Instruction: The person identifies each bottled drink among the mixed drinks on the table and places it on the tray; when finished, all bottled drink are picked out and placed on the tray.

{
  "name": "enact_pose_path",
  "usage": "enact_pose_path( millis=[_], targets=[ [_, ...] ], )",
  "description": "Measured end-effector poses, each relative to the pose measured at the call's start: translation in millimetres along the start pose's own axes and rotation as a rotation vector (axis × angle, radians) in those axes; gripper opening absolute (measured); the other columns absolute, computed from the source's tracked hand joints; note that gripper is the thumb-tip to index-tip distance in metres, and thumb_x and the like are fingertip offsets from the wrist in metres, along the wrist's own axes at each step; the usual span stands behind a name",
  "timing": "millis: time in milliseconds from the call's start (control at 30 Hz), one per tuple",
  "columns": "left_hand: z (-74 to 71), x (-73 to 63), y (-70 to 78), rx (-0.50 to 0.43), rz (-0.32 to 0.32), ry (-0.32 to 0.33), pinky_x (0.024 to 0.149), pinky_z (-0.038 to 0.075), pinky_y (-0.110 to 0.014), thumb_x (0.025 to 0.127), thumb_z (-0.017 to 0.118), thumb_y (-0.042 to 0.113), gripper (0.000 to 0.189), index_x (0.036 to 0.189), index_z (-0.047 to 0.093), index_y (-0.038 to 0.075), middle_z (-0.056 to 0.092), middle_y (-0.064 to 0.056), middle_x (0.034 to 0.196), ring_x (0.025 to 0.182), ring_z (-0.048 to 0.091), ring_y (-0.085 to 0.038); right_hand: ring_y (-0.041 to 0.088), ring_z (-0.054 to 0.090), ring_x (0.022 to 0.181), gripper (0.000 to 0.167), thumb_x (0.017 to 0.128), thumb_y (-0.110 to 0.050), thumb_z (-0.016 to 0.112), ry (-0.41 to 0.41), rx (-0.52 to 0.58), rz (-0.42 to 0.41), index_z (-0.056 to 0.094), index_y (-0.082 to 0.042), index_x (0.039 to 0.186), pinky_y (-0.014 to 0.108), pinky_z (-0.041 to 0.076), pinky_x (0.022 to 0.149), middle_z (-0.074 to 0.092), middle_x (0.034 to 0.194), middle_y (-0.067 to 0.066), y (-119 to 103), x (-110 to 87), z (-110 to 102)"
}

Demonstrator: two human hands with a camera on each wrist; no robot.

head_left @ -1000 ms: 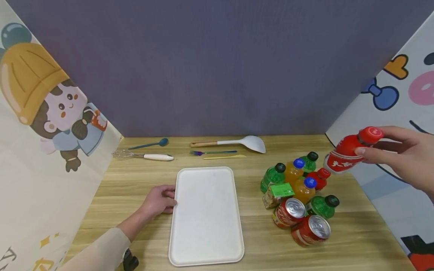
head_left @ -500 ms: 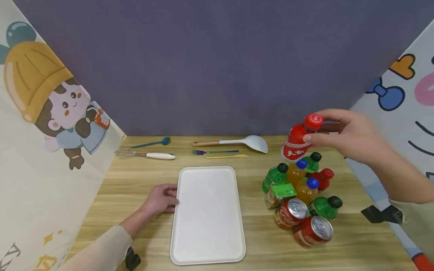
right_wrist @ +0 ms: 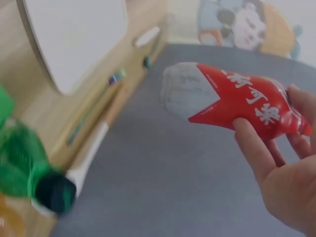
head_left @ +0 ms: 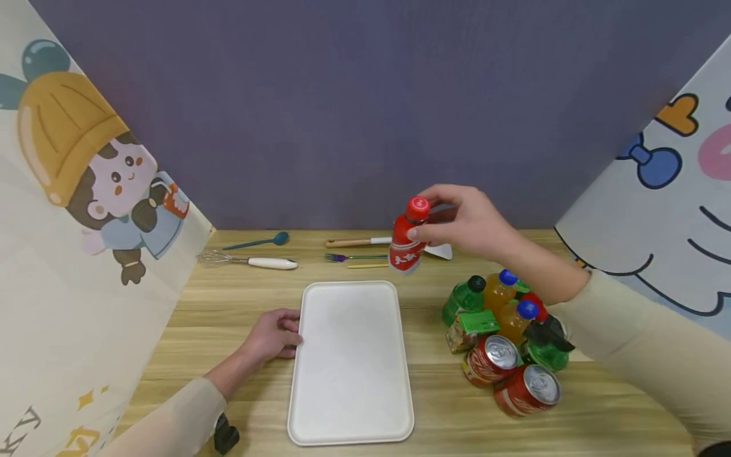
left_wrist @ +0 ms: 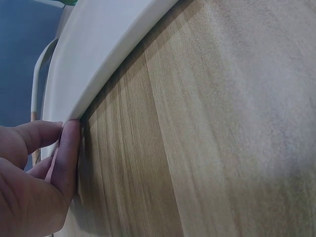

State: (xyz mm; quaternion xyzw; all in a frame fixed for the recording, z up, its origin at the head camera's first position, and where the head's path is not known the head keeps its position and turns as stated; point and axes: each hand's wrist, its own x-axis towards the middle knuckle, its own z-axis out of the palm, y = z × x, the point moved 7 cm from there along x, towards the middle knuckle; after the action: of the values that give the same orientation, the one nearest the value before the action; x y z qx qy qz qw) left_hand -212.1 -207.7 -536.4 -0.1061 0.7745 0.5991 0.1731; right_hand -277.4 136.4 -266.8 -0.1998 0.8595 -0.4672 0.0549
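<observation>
In the head view, a red-labelled plastic soda bottle with a red cap (head_left: 404, 244) hangs in the air beyond the far end of the tray. My right hand (head_left: 474, 222) grips it near the neck with thumb and fingers; the right wrist view shows the bottle's clear base (right_wrist: 185, 91) pointing away from the palm. A white rectangular tray (head_left: 351, 368) lies bare on the wooden table. At its left edge, my left hand (head_left: 270, 337) pinches the rim, thumb and finger meeting there in the left wrist view (left_wrist: 37, 173).
Right of the tray stand green bottles (head_left: 464, 298), orange-drink bottles (head_left: 513, 322), a small carton (head_left: 471, 330) and red cans (head_left: 528, 390), crowded together below my right forearm. Along the back lie a whisk (head_left: 268, 263), a blue spoon (head_left: 259, 242), a fork (head_left: 342, 258) and a white-headed turner (head_left: 440, 251).
My right hand has carried the red-capped bottle leftward from the far right, over the group of drinks, to beyond the tray's far end. The left hand has stayed at the tray's edge.
</observation>
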Motion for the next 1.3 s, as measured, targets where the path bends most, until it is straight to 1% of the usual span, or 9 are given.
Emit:
enact_pose_path(
  millis=[100,233,433,533,633,833,1033,1200,1300],
  targets=[
    [0.0,0.2,0.5,0.007,0.002,-0.004,0.062,0.066,-0.039,0.079,0.072,-0.015,0.065,0.141,0.053,-0.006,0.059,-0.016,0.103,0.073,0.065,-0.019,0.027,0.073,0.102,0.042,0.085,-0.022,0.085,-0.035,0.007,-0.014,0.068,-0.014,0.122,0.039,0.067,0.074,0.066,0.117,0.008,-1,13.1,26],
    [-1.0,1.8,-0.9,0.013,-0.003,0.002,0.062,0.066,-0.038,0.079,0.072,-0.016,0.064,0.140,0.054,-0.005,0.060,-0.015,0.102,0.073,0.064,-0.019,0.024,0.073,0.100,0.040,0.084,-0.022,0.086,-0.074,0.005,-0.016,0.068,-0.018,0.119,0.037,0.067,0.074,0.067,0.115,0.003,1,28.0,60],
    [-0.3,2.6,-0.5,0.016,-0.004,-0.002,0.061,0.066,-0.038,0.079,0.072,-0.016,0.064,0.140,0.054,-0.005,0.060,-0.015,0.102,0.073,0.064,-0.019,0.023,0.073,0.100,0.036,0.083,-0.019,0.086,-0.122,0.057,-0.003,0.069,-0.020,0.115,0.034,0.067,0.074,0.068,0.113,0.001,8,45.2,109],
    [0.5,1.8,1.0,0.018,-0.001,-0.007,0.060,0.066,-0.039,0.079,0.073,-0.015,0.065,0.140,0.054,-0.006,0.060,-0.016,0.102,0.072,0.065,-0.019,0.025,0.073,0.100,0.036,0.083,-0.017,0.086,-0.136,0.087,0.003,0.068,-0.019,0.115,0.033,0.067,0.073,0.068,0.113,0.003,14,53.1,131],
    [0.8,0.6,2.5,0.022,0.004,-0.012,0.061,0.066,-0.040,0.079,0.073,-0.015,0.065,0.140,0.053,-0.007,0.059,-0.018,0.104,0.073,0.065,-0.020,0.025,0.073,0.100,0.038,0.082,-0.017,0.086,-0.127,0.081,-0.005,0.068,-0.017,0.115,0.031,0.066,0.075,0.070,0.112,0.003,21,61.3,150],
    [0.3,0.5,2.9,0.034,0.002,-0.010,0.061,0.066,-0.040,0.079,0.073,-0.014,0.065,0.140,0.053,-0.006,0.059,-0.018,0.104,0.074,0.065,-0.021,0.020,0.070,0.101,0.043,0.081,-0.018,0.087,-0.095,0.051,-0.007,0.067,-0.013,0.119,0.028,0.064,0.079,0.070,0.112,0.003,35,73.2,176],
    [-0.3,0.9,2.4,0.039,-0.006,-0.008,0.062,0.067,-0.040,0.079,0.074,-0.014,0.065,0.140,0.053,-0.006,0.059,-0.017,0.103,0.074,0.065,-0.021,0.017,0.066,0.102,0.041,0.083,-0.024,0.086,-0.093,-0.005,0.031,0.066,-0.017,0.119,0.026,0.062,0.078,0.070,0.111,-0.002,44,80.4,195],
    [-0.1,0.2,3.5,0.045,-0.002,-0.008,0.061,0.066,-0.040,0.079,0.074,-0.014,0.064,0.140,0.053,-0.007,0.059,-0.018,0.103,0.074,0.065,-0.021,0.018,0.066,0.101,0.041,0.083,-0.023,0.086,-0.090,-0.037,0.018,0.066,-0.018,0.119,0.026,0.061,0.078,0.071,0.110,-0.002,46,84.3,207],
    [0.0,0.6,3.6,0.041,-0.012,-0.005,0.062,0.066,-0.040,0.080,0.074,-0.014,0.064,0.140,0.054,-0.006,0.060,-0.017,0.103,0.074,0.065,-0.021,0.016,0.066,0.099,0.040,0.082,-0.023,0.087,-0.088,-0.042,0.018,0.066,-0.019,0.116,0.025,0.060,0.077,0.071,0.109,-0.002,47,85.5,211]
  ],
)
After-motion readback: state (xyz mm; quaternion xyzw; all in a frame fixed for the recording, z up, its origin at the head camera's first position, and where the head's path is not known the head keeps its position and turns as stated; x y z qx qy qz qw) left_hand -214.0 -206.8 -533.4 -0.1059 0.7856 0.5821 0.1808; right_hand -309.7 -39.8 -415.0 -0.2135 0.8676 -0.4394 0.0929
